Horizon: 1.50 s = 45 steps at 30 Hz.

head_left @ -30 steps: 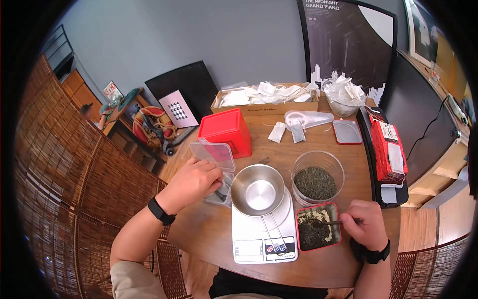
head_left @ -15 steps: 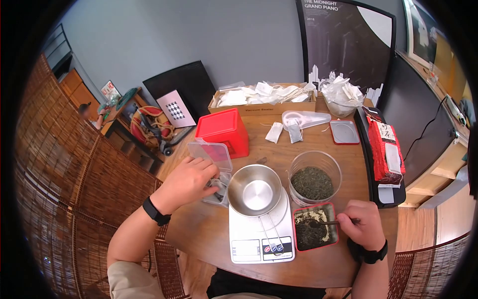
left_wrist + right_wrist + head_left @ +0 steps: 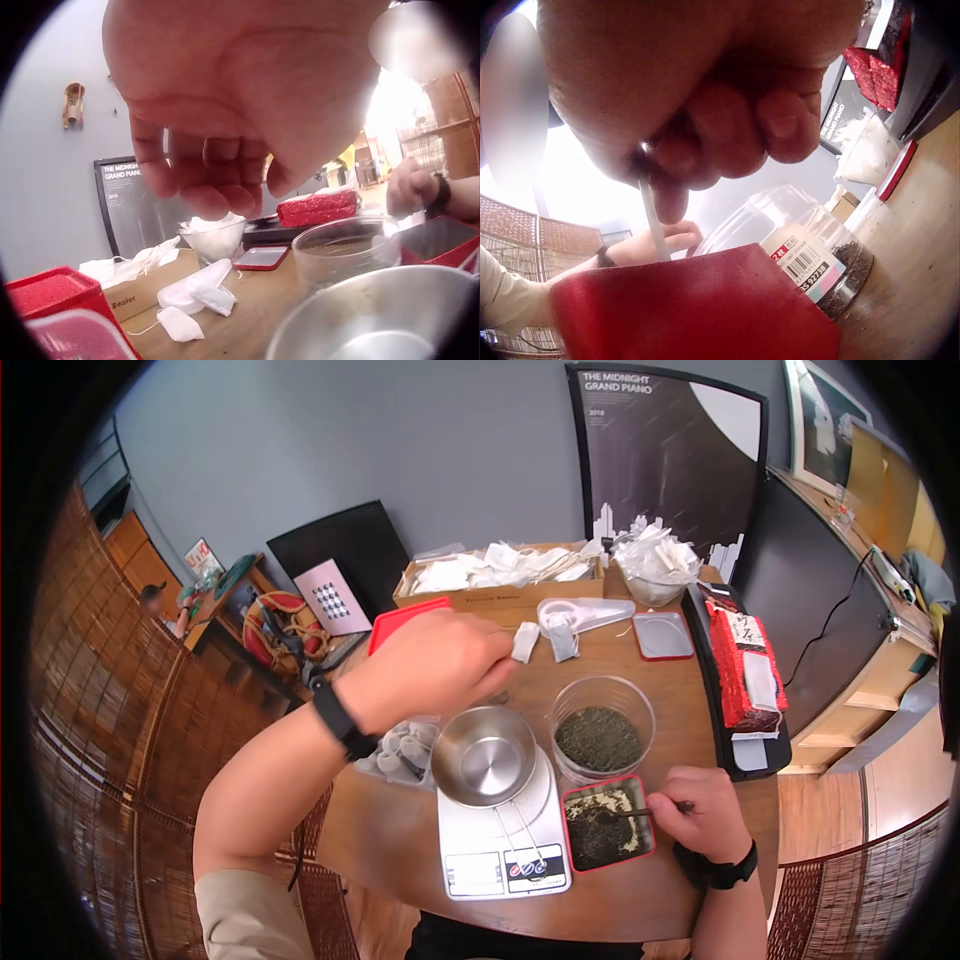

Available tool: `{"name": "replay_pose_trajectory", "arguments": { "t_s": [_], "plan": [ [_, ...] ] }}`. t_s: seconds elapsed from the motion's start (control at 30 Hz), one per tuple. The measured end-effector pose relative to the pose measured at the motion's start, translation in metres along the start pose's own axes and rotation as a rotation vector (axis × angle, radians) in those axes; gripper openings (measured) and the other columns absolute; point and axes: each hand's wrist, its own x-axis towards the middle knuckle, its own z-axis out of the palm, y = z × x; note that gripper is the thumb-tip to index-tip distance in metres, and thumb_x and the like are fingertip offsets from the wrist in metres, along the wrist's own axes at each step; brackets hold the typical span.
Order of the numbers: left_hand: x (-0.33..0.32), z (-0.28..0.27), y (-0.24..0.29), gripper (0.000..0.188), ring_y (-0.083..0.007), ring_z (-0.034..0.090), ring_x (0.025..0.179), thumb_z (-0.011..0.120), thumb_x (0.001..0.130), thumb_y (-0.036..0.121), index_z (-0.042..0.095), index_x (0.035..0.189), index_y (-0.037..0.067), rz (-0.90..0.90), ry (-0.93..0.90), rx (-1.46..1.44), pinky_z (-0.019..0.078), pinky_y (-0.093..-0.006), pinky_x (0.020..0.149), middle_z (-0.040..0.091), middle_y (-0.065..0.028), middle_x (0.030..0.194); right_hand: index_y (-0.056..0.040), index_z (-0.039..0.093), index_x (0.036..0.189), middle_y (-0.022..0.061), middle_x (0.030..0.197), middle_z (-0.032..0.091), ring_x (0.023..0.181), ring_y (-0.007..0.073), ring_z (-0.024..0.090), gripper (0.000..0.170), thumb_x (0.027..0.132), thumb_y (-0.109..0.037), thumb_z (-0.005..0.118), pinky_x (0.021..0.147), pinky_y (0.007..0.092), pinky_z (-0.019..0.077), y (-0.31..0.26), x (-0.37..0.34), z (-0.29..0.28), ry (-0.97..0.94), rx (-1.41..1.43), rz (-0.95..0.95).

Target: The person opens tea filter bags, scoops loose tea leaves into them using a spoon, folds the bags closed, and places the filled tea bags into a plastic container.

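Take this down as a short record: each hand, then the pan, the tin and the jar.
left hand: above the table, fingers loosely curled, nothing visible in them
right hand: gripping a spoon that reaches into the tin
pan: on the scale, looks empty
tin: red-rimmed, open, right of the scale, dark leaves inside
jar: clear, beyond the tin, partly filled with leaves

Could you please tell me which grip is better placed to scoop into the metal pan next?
Right, I'd judge: the right grip holds the spoon in the red tin, near the metal pan. The left grip looks empty, away from the tin.
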Motion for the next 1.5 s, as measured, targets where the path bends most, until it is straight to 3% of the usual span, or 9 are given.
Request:
{"name": "replay_pose_trajectory", "arguments": {
  "t_s": [0.17,0.47,0.63,0.7,0.9,1.03,1.1,1.23,1.5],
  "plan": [
    [0.086,0.046,-0.029,0.027,-0.0362,0.067,0.087,0.057,0.099,0.029,0.068,0.094,0.004,-0.079,-0.087,0.04,0.0541,-0.047,0.078,0.069,-0.0123,0.091,-0.0034,0.066,0.072,0.0086,0.067,0.058,0.054,0.0271,0.057,0.02,0.087,-0.014,0.074,0.049,0.0374,0.0436,0.0,0.0,-0.001,0.001,0.028,-0.01],
    [0.151,0.118,-0.061,0.041,-0.0396,0.063,0.116,0.052,0.099,0.028,0.062,0.129,0.001,-0.243,-0.515,0.019,0.0488,-0.0471,0.102,0.064,-0.0233,0.128,-0.0025,0.065,0.071,0.009,0.066,0.057,0.056,0.0273,0.057,0.023,0.089,-0.016,0.072,0.051,0.0379,0.0441,0.005,0.001,-0.001,0.047,0.053,-0.075],
    [0.149,0.129,-0.068,0.039,-0.0376,0.064,0.113,0.052,0.099,0.027,0.066,0.125,0.002,-0.24,-0.466,-0.042,0.0503,-0.0457,0.099,0.069,-0.0211,0.119,-0.0037,0.065,0.071,0.0082,0.066,0.057,0.055,0.0274,0.057,0.024,0.089,-0.017,0.072,0.051,0.0378,0.0443,0.003,0.001,-0.002,0.038,0.015,-0.073],
    [0.146,0.13,-0.067,0.03,-0.0392,0.068,0.103,0.053,0.094,0.024,0.072,0.108,0.005,-0.225,-0.425,-0.051,0.0534,-0.0473,0.091,0.073,-0.0202,0.108,-0.0041,0.065,0.071,0.008,0.067,0.057,0.055,0.0274,0.057,0.024,0.089,-0.018,0.072,0.051,0.0378,0.0444,0.004,0.001,-0.002,0.03,0.009,-0.077],
    [0.136,0.127,-0.063,0.024,-0.0378,0.067,0.094,0.061,0.095,0.024,0.069,0.101,0.003,-0.135,-0.301,-0.105,0.0528,-0.0473,0.085,0.072,-0.0186,0.096,-0.0046,0.066,0.071,0.0081,0.067,0.057,0.056,0.0282,0.058,0.022,0.088,-0.017,0.072,0.051,0.0384,0.0449,0.003,0.002,-0.003,0.026,-0.003,-0.096],
    [0.116,0.075,-0.038,0.023,-0.0375,0.067,0.093,0.061,0.096,0.025,0.067,0.099,0.003,-0.196,-0.185,-0.096,0.0533,-0.0468,0.082,0.07,-0.0186,0.096,-0.0062,0.065,0.071,0.0059,0.068,0.059,0.058,0.0279,0.059,0.024,0.089,-0.021,0.072,0.051,0.0384,0.0474,0.001,0.001,-0.003,0.032,-0.017,-0.113],
    [0.096,0.036,-0.031,0.021,-0.0363,0.067,0.091,0.062,0.098,0.022,0.067,0.1,0.002,-0.069,0.03,-0.164,0.0528,-0.0447,0.078,0.069,-0.0184,0.095,-0.007,0.065,0.07,0.0059,0.068,0.059,0.057,0.0274,0.059,0.023,0.088,-0.02,0.072,0.051,0.0377,0.047,0.001,0.0,-0.002,0.014,-0.034,-0.062],
    [0.036,-0.052,-0.007,0.011,-0.0314,0.063,0.082,0.066,0.097,0.01,0.066,0.103,0.001,-0.134,0.253,-0.221,0.051,-0.0371,0.073,0.064,-0.0143,0.093,-0.0068,0.063,0.068,0.0066,0.066,0.057,0.054,0.0274,0.057,0.023,0.085,-0.017,0.074,0.049,0.0372,0.0444,0.001,0.0,-0.001,0.02,0.005,-0.047],
    [-0.105,-0.052,-0.002,0.009,-0.0311,0.067,0.082,0.072,0.087,0.004,0.068,0.095,0.003,-0.223,0.075,0.024,0.0556,-0.0385,0.072,0.064,-0.0107,0.092,-0.0031,0.063,0.067,0.0089,0.061,0.052,0.05,0.0272,0.051,0.02,0.082,-0.011,0.074,0.047,0.0376,0.0381,0.004,0.0,0.004,0.038,0.026,-0.027]
  ]
}}
